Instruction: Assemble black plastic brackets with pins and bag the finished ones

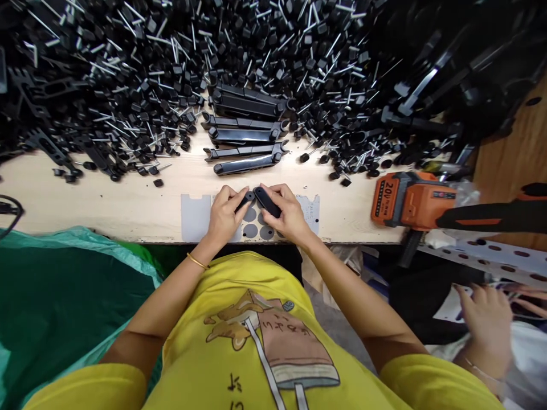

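Note:
My left hand is closed round a short black plastic piece with a rounded end that has a hole in it. Pinched in my right hand is a longer black plastic bar, rounded at its tip. The two parts' ends come close together; whether they touch or are joined, I cannot tell. Below my hands, a grey sheet with round discs lies along the table's front edge. Straight ahead of my hands, several black hinged plastic arms are laid in a stacked row.
A large heap of black knobs with metal pins covers the back of the table. An orange cordless power tool lies at the right. Green cloth hangs at the left. Another person's hand shows at lower right.

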A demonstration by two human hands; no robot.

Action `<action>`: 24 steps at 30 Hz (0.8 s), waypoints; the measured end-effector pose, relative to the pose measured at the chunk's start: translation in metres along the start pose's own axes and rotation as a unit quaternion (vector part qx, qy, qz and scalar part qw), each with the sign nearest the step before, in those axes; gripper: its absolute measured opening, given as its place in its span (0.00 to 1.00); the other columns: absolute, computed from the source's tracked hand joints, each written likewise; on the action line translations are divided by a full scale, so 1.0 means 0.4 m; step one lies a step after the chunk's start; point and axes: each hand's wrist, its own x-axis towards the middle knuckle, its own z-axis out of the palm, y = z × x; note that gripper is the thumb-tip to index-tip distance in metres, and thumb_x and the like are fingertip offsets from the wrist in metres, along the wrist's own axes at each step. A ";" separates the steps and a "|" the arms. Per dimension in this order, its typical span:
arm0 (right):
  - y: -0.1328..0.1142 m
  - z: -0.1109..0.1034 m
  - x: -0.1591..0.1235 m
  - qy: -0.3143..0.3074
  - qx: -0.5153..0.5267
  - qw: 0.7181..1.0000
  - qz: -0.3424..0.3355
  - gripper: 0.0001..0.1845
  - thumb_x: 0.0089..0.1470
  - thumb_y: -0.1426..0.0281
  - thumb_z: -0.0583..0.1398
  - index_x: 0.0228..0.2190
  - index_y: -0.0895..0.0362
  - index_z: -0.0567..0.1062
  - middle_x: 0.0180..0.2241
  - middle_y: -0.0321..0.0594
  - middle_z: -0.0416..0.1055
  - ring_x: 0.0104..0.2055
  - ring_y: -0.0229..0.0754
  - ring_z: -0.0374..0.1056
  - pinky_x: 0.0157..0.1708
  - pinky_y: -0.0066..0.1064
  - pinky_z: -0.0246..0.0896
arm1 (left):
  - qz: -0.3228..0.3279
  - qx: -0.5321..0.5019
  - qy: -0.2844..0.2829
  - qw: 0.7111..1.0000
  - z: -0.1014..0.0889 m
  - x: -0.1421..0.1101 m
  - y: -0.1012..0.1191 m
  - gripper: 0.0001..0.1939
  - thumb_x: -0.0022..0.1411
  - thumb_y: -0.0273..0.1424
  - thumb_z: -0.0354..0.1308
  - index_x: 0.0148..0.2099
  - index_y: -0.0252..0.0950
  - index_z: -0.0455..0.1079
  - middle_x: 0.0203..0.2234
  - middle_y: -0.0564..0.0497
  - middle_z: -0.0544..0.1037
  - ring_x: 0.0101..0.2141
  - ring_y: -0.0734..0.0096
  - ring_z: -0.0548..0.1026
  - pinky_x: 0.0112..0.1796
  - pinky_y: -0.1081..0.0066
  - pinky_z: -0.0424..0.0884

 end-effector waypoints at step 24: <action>-0.005 0.009 0.009 0.043 -0.001 0.999 0.004 0.28 0.48 0.70 0.56 0.53 0.54 0.68 0.38 0.43 0.62 0.43 0.45 0.62 0.45 0.39 0.64 | -0.075 0.088 0.014 0.993 0.078 0.016 0.054 0.15 0.67 0.31 0.45 0.52 0.32 0.65 0.33 0.48 0.63 0.32 0.70 0.65 0.32 0.71 0.66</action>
